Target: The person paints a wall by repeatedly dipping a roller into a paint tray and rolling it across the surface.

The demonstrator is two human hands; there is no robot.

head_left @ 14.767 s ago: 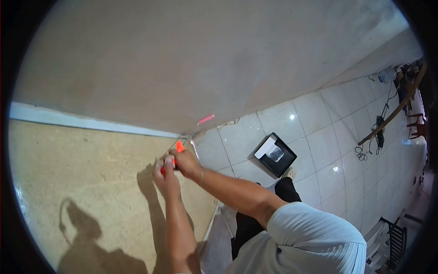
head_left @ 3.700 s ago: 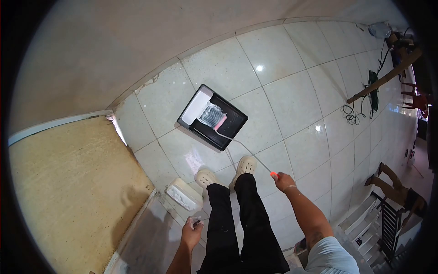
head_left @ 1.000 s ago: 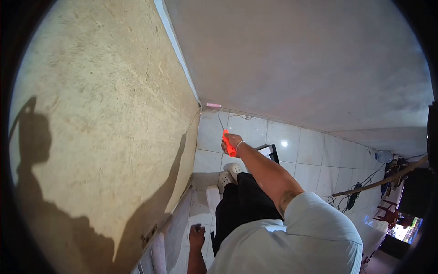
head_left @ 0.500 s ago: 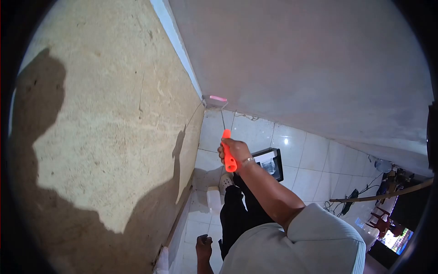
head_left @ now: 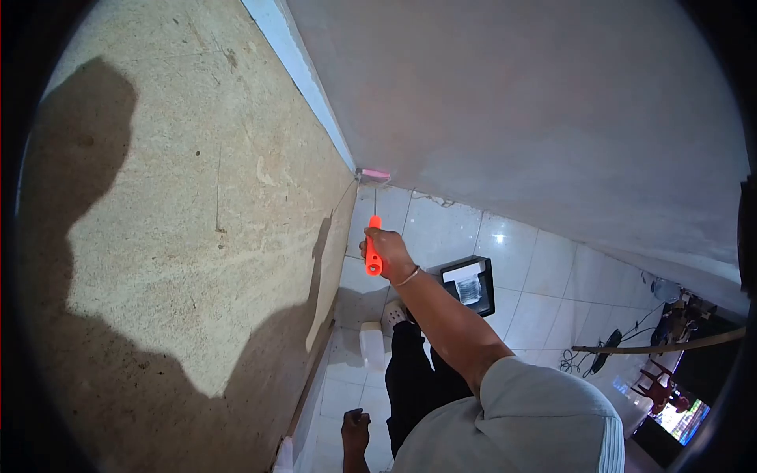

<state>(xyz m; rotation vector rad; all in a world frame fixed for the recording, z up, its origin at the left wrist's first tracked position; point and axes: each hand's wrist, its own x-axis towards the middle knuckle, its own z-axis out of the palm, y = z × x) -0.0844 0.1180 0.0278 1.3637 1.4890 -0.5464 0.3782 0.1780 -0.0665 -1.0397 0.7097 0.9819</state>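
Note:
My right hand (head_left: 386,251) is closed around the orange handle of a paint roller (head_left: 374,244). The roller's pink sleeve (head_left: 376,175) is low against the grey wall (head_left: 512,102), close to the corner; whether it touches is hard to make out. My left hand (head_left: 356,430) hangs low by my side with its fingers curled, and nothing shows in it. On the floor to the right of my right hand lies a black paint tray (head_left: 490,288) with white inside. A whitish plastic container (head_left: 371,347) stands near my shoe (head_left: 393,313).
A rough beige wall (head_left: 173,197) with my shadow on it rises on the left, edged by a pale strip (head_left: 303,75) at the corner. White tiles (head_left: 445,225) cover the floor. Cables (head_left: 579,361), a long curved strip (head_left: 654,344) and a red chair (head_left: 654,386) are on the right.
My right hand and the roller handle have shifted left and slightly up. The pink sleeve has moved slightly left and down, nearer the corner. My left hand stays low.

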